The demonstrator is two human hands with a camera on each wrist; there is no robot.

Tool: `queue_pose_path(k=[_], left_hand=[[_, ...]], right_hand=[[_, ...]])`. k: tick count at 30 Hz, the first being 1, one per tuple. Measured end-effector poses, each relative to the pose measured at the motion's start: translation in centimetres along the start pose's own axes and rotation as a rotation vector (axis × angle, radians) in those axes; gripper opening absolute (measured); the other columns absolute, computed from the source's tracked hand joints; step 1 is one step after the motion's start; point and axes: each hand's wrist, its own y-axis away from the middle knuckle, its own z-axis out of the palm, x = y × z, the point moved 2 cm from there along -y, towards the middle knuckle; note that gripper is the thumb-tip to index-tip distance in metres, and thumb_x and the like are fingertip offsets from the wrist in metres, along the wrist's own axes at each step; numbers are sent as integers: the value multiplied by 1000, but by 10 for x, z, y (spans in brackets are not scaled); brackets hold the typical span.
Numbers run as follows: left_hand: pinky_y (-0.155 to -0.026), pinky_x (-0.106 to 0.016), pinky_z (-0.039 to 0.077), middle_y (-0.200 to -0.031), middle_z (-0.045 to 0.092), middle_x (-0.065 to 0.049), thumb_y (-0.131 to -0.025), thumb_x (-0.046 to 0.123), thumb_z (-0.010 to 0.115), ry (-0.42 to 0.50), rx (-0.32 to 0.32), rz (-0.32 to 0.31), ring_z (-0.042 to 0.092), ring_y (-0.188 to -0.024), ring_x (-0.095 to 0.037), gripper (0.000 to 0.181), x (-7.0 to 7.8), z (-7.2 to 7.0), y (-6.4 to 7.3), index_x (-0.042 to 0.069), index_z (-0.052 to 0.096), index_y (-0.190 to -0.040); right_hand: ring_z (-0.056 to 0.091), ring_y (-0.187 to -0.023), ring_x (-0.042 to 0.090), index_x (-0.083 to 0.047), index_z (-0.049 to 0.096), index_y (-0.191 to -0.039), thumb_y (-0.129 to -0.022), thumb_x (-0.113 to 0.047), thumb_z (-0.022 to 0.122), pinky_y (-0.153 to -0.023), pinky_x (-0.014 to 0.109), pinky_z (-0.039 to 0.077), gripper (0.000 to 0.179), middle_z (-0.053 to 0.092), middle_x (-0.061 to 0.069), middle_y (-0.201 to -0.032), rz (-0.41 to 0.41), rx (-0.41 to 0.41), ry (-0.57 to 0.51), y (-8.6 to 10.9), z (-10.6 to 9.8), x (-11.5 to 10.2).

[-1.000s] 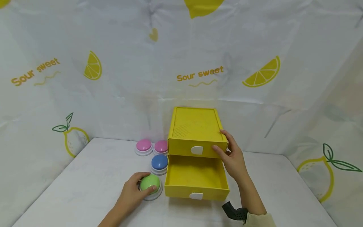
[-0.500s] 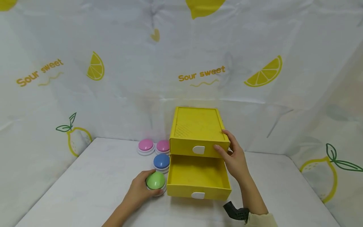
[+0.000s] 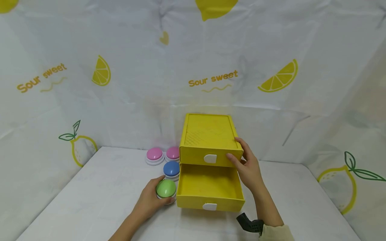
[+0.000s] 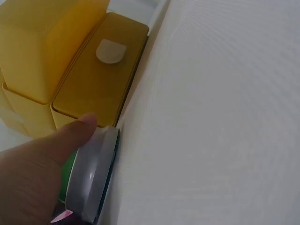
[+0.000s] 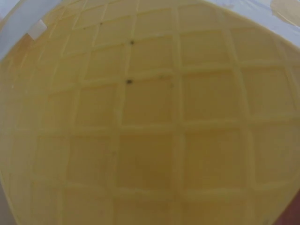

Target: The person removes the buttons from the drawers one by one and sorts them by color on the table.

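In the head view my left hand [image 3: 150, 200] holds a green dome button [image 3: 166, 188] by its white round base on the table. In the left wrist view the thumb [image 4: 77, 133] presses the white base [image 4: 89, 178], close beside a closed lower drawer front [image 4: 89, 75]. My right hand [image 3: 248, 169] holds the front right corner of the yellow drawer box [image 3: 211, 132], thumb on its front face; some fingers are hidden. An open drawer [image 3: 210, 184] juts out below the top one, with nothing seen inside. The right wrist view shows the box's gridded side [image 5: 150, 108].
Behind the green button stand a blue dome button [image 3: 171, 168] and two pink ones, one of them a pink button [image 3: 154, 154] at the left. White table [image 3: 90, 201] surrounds them, with a lemon-print cloth [image 3: 135, 83] behind. A black strap piece [image 3: 250, 223] sits at my right wrist.
My left hand has slid the green button right and farther back, up beside the drawer box and near the blue button. The right hand stays on the box corner.
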Motion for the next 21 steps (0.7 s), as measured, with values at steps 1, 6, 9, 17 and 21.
queue_pose_path(k=[1, 6, 9, 17, 21], left_hand=[[-109, -51, 48, -137, 61, -12, -68, 36, 93, -7, 6, 12, 59, -125, -28, 91, 3, -2, 1, 9, 53, -144], [-99, -44, 56, -133, 65, -7, -81, 26, 86, 22, 134, 151, 62, -118, -22, 67, 31, -14, 10, 10, 56, -139], [-85, -30, 59, -116, 70, 2, -84, 15, 82, 111, 210, 255, 65, -101, -11, 50, 53, -21, 23, 12, 62, -130], [-62, -25, 59, -82, 72, 6, -89, 8, 76, 384, 80, 398, 65, -68, -4, 13, 93, -28, 57, 13, 71, -100], [-59, -25, 59, -80, 75, 1, -89, 8, 76, 429, 14, 476, 68, -64, -7, 10, 100, -22, 65, 13, 73, -97]], right_hand=[[55, -117, 13, -27, 37, -155, -100, -29, 64, -90, 8, 48, 61, 45, 7, -155, 1, -2, -1, 0, 0, 0], [55, -118, 14, -29, 36, -155, -100, -31, 65, -90, 8, 48, 62, 45, 6, -156, 10, -7, -2, 0, -1, 2], [55, -118, 12, -30, 36, -155, -100, -32, 65, -91, 8, 48, 63, 45, 5, -157, 17, -6, 1, 0, -1, 3], [55, -117, 12, -30, 36, -155, -100, -30, 65, -90, 9, 48, 62, 44, 4, -157, 12, -5, -7, 1, -2, 1], [55, -118, 15, -30, 37, -154, -100, -30, 65, -90, 10, 48, 61, 46, 5, -155, 15, -9, -21, 0, -1, 0]])
